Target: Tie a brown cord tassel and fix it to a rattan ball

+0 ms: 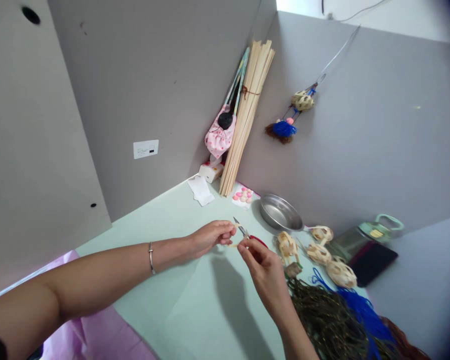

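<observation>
Over the middle of the table, my left hand (215, 236) is closed, its thumb and fingertips pinched on a thin pale strip (232, 245). Close to its right, my right hand (264, 272) pinches the same small strip between thumb and forefinger. Red-handled scissors (258, 241) show just behind the right fingertips, blades pointing up and left; part of them is hidden by the hand. Right of the hands lie several balls woven from pale strips, among them one woven ball (287, 246) nearest my right hand and another woven ball (341, 273) farther right.
A steel bowl (281, 212) stands behind the scissors. Pink and cream beads (243, 196) lie on white paper near a tied bundle of wooden strips (247, 120). Dark yarn (322, 320) and blue yarn (367, 312) fill the front right, with a bottle (378, 230) and phone (373, 262) beyond.
</observation>
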`<action>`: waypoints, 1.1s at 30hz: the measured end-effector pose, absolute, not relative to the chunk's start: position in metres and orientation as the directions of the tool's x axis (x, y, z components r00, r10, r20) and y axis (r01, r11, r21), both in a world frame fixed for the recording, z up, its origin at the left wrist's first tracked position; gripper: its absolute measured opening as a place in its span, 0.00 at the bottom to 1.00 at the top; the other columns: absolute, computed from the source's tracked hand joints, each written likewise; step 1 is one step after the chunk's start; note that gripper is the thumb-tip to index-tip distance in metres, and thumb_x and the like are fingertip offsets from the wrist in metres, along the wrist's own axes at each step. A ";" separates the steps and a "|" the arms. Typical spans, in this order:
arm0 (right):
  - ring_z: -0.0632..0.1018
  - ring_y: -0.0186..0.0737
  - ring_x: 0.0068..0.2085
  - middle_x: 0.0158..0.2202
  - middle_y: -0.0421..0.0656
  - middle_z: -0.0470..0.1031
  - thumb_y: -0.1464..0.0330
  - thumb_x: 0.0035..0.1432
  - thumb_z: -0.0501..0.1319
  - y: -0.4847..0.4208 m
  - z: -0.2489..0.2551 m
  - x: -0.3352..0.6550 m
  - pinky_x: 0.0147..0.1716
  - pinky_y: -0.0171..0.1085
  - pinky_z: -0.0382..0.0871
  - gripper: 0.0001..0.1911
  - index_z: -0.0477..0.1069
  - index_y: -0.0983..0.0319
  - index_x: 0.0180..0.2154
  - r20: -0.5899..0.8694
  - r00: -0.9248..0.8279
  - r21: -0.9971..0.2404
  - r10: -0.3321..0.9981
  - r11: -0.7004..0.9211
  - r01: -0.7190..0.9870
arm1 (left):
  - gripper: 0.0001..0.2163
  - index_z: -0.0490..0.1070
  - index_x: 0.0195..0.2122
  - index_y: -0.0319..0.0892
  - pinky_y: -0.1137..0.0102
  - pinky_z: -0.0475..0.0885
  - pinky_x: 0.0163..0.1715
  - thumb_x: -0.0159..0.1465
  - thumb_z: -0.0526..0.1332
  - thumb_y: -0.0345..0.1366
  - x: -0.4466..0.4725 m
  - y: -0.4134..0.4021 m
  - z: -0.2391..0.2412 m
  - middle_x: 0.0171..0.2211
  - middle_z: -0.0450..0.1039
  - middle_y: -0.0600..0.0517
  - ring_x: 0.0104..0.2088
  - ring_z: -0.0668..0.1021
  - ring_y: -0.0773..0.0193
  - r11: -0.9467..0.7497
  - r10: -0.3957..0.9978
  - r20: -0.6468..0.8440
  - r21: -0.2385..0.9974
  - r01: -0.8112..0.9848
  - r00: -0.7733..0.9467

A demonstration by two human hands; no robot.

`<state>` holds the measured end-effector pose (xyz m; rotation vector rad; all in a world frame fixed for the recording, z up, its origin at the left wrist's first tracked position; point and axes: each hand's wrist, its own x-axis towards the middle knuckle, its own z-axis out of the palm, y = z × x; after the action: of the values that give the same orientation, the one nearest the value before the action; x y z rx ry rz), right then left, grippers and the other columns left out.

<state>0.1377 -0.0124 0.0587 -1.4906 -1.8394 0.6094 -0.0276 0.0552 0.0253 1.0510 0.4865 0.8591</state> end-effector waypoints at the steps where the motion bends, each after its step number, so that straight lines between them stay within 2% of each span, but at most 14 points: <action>1: 0.67 0.37 0.28 0.28 0.40 0.66 0.58 0.66 0.56 -0.014 0.063 0.135 0.28 0.35 0.59 0.15 0.73 0.60 0.33 0.272 -0.131 -0.693 0.953 0.289 0.660 | 0.15 0.64 0.31 0.40 0.72 0.59 0.34 0.64 0.58 0.48 -0.028 0.056 0.024 0.23 0.51 0.60 0.25 0.59 0.71 0.198 0.815 0.046 0.915 -0.352 0.578; 3: 0.72 0.41 0.38 0.37 0.45 0.71 0.62 0.67 0.55 -0.019 0.073 0.129 0.37 0.37 0.64 0.14 0.74 0.59 0.33 0.375 -0.200 -0.629 0.905 0.407 0.662 | 0.16 0.65 0.31 0.40 0.72 0.58 0.32 0.65 0.57 0.50 -0.027 0.057 0.021 0.23 0.54 0.59 0.25 0.60 0.70 0.131 0.816 0.050 0.954 -0.269 0.576; 5: 0.72 0.42 0.43 0.41 0.46 0.72 0.63 0.68 0.53 -0.024 0.080 0.124 0.43 0.38 0.64 0.14 0.73 0.59 0.33 0.383 -0.276 -0.642 0.881 0.469 0.606 | 0.18 0.64 0.29 0.40 0.73 0.59 0.31 0.65 0.56 0.51 -0.026 0.055 0.019 0.23 0.58 0.58 0.26 0.62 0.70 0.029 0.775 0.086 0.985 -0.171 0.626; 7: 0.71 0.38 0.36 0.33 0.42 0.71 0.62 0.69 0.52 -0.027 0.084 0.123 0.37 0.36 0.65 0.17 0.69 0.60 0.29 0.305 -0.316 -0.715 0.898 0.435 0.548 | 0.18 0.65 0.28 0.40 0.73 0.61 0.32 0.66 0.54 0.50 -0.023 0.049 0.016 0.25 0.64 0.55 0.28 0.66 0.68 -0.126 0.696 0.156 0.987 -0.095 0.701; 9: 0.66 0.35 0.27 0.24 0.38 0.63 0.60 0.69 0.52 -0.028 0.084 0.126 0.27 0.34 0.60 0.20 0.63 0.60 0.25 0.215 -0.293 -0.776 0.932 0.345 0.527 | 0.15 0.67 0.30 0.41 0.72 0.64 0.35 0.68 0.52 0.45 -0.019 0.041 0.012 0.30 0.69 0.52 0.32 0.70 0.66 -0.303 0.612 0.231 0.952 -0.046 0.756; 11: 0.60 0.32 0.23 0.20 0.35 0.56 0.57 0.67 0.54 -0.025 0.078 0.131 0.22 0.33 0.54 0.22 0.58 0.59 0.23 0.138 -0.223 -0.849 0.965 0.231 0.476 | 0.12 0.69 0.31 0.42 0.71 0.65 0.38 0.68 0.52 0.39 -0.015 0.032 0.010 0.34 0.73 0.51 0.35 0.72 0.64 -0.439 0.519 0.284 0.898 -0.033 0.806; 13: 0.55 0.30 0.21 0.18 0.32 0.52 0.55 0.63 0.58 -0.018 0.068 0.136 0.19 0.31 0.49 0.23 0.55 0.59 0.22 0.042 -0.148 -0.946 0.988 0.086 0.312 | 0.10 0.68 0.30 0.42 0.70 0.64 0.43 0.67 0.52 0.35 -0.014 0.024 0.009 0.34 0.73 0.52 0.36 0.72 0.65 -0.500 0.449 0.313 0.864 -0.055 0.837; 15: 0.48 0.27 0.19 0.18 0.30 0.47 0.55 0.59 0.63 -0.008 0.057 0.142 0.17 0.30 0.43 0.24 0.54 0.59 0.21 -0.087 -0.120 -0.996 0.989 -0.082 0.047 | 0.11 0.68 0.29 0.42 0.70 0.64 0.44 0.68 0.52 0.37 -0.014 0.020 0.011 0.31 0.71 0.53 0.34 0.71 0.66 -0.468 0.437 0.299 0.881 -0.069 0.849; 18: 0.44 0.26 0.19 0.18 0.28 0.46 0.57 0.53 0.67 0.005 0.047 0.149 0.15 0.29 0.40 0.24 0.55 0.59 0.21 -0.230 -0.168 -0.918 0.959 -0.271 -0.291 | 0.15 0.68 0.30 0.41 0.72 0.63 0.35 0.69 0.53 0.46 -0.016 0.021 0.015 0.25 0.64 0.55 0.28 0.66 0.69 -0.237 0.509 0.190 0.969 -0.075 0.840; 22: 0.51 0.25 0.19 0.21 0.31 0.55 0.61 0.53 0.67 0.009 0.051 0.152 0.17 0.27 0.52 0.18 0.60 0.60 0.25 -0.200 -0.120 -0.872 0.972 -0.233 -0.430 | 0.17 0.67 0.32 0.40 0.72 0.63 0.35 0.66 0.57 0.50 -0.016 0.027 0.019 0.23 0.59 0.58 0.25 0.62 0.71 0.183 0.605 0.076 0.955 -0.232 0.792; 26: 0.66 0.30 0.26 0.33 0.37 0.67 0.62 0.60 0.62 0.003 0.061 0.153 0.26 0.31 0.64 0.10 0.63 0.58 0.32 0.015 0.004 -0.948 1.000 0.015 -0.318 | 0.14 0.65 0.30 0.39 0.67 0.66 0.47 0.63 0.63 0.45 -0.016 0.032 0.022 0.23 0.52 0.60 0.23 0.58 0.73 0.483 0.647 0.025 0.759 -0.436 0.762; 29: 0.70 0.35 0.32 0.39 0.42 0.69 0.62 0.62 0.59 -0.002 0.066 0.154 0.29 0.34 0.67 0.09 0.66 0.59 0.31 0.224 0.024 -0.975 0.974 0.224 0.001 | 0.13 0.65 0.30 0.39 0.66 0.66 0.49 0.63 0.64 0.42 -0.018 0.036 0.023 0.23 0.51 0.61 0.22 0.57 0.74 0.543 0.662 0.017 0.679 -0.495 0.749; 31: 0.73 0.39 0.36 0.41 0.45 0.69 0.63 0.63 0.59 -0.005 0.068 0.153 0.31 0.36 0.69 0.08 0.70 0.59 0.32 0.356 -0.028 -0.889 0.934 0.348 0.297 | 0.12 0.66 0.30 0.39 0.66 0.66 0.48 0.64 0.64 0.41 -0.019 0.039 0.023 0.22 0.50 0.61 0.22 0.57 0.74 0.549 0.681 0.007 0.657 -0.517 0.733; 33: 0.74 0.41 0.40 0.44 0.48 0.70 0.65 0.64 0.58 -0.008 0.066 0.151 0.33 0.37 0.70 0.07 0.74 0.59 0.37 0.462 -0.115 -0.702 0.880 0.442 0.558 | 0.12 0.67 0.31 0.39 0.67 0.66 0.48 0.64 0.64 0.41 -0.019 0.040 0.022 0.22 0.50 0.61 0.22 0.57 0.74 0.541 0.702 -0.002 0.652 -0.532 0.712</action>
<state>0.1514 -0.0081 0.0664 -1.2306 -1.7967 0.4502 -0.0189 0.0403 0.0225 0.6721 0.2782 0.7442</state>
